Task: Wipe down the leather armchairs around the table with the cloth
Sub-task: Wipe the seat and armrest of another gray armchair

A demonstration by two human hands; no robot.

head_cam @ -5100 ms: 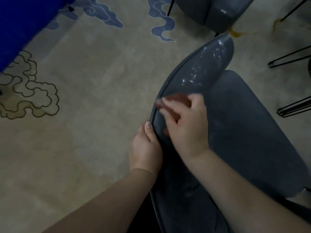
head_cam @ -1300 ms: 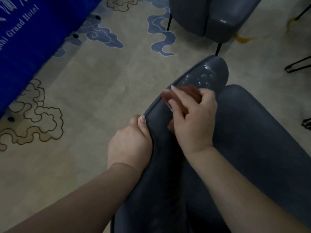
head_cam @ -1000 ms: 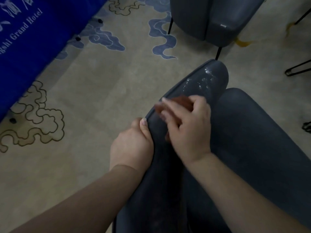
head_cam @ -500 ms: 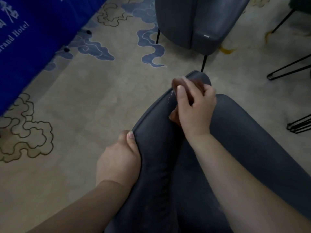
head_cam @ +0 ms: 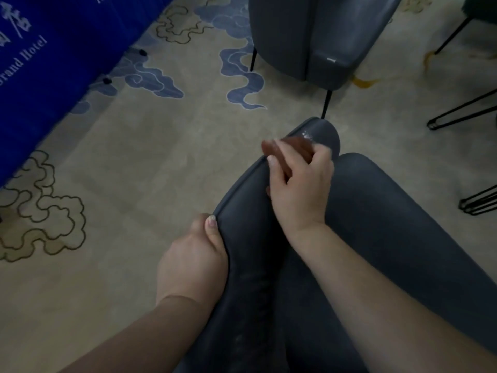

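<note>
Right hand (head_cam: 300, 188) with fingers (head_cam: 277, 164) curled round a bunched brown cloth (head_cam: 290, 145), pressing it onto the curved top edge of the near grey armchair (head_cam: 390, 224). Just beyond those fingers, a wet sheen at the arm's rounded tip, likely the patch being wiped. Left hand (head_cam: 192, 265) behind, gripping the same edge, thumb on top, other fingers out of sight over the outer side, apparently bracing the chair against the rubbing. 1 more armchair (head_cam: 309, 36) well beyond the fingers on patterned carpet (head_cam: 134, 157); blue banner (head_cam: 40, 63) far left. No containers in sight.
</note>
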